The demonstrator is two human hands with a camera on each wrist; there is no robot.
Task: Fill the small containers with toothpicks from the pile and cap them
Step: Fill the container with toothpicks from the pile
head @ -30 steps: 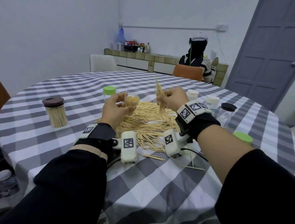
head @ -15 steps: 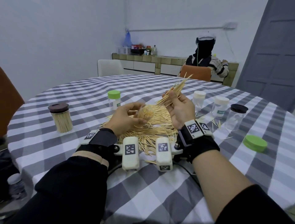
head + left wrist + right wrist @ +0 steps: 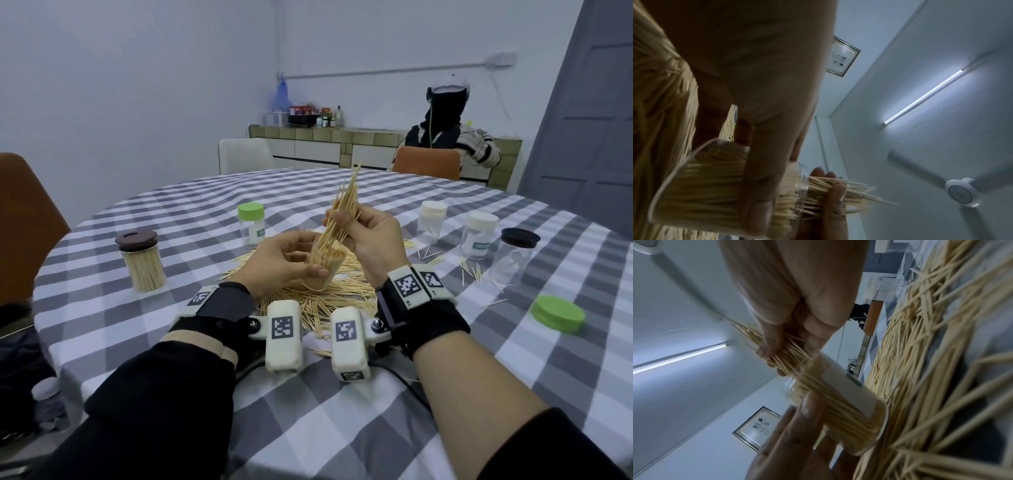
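While the left hand (image 3: 281, 260) curls round the small clear plastic container (image 3: 323, 265), already packed with pale wooden toothpicks, the right hand (image 3: 368, 240) pinches a loose bundle of toothpicks (image 3: 344, 209) whose lower ends sit in the container's mouth. Both are held just above the scattered pile of toothpicks (image 3: 318, 298) on the grey-and-white checked table (image 3: 308, 411).

The container looks light and stiff, its smooth wall probably a little slippery, so the grasp round the middle of the wall (thumb on the near side, fingers behind) seems the right one. Each toothpick is thin, rigid and weighs next to nothing; singly they would snap or slide away, so I judge they are best held as a bunch at mid-length, squeezed only enough to keep them parallel.

The container leans, mouth up and tipped slightly to the right. The bundle's long axis runs nearly upright, tilted a little right, its upper tips fanning out above the right hand. From the left wrist view the sticks splay past the rim, so some may catch there or drop back onto the pile.
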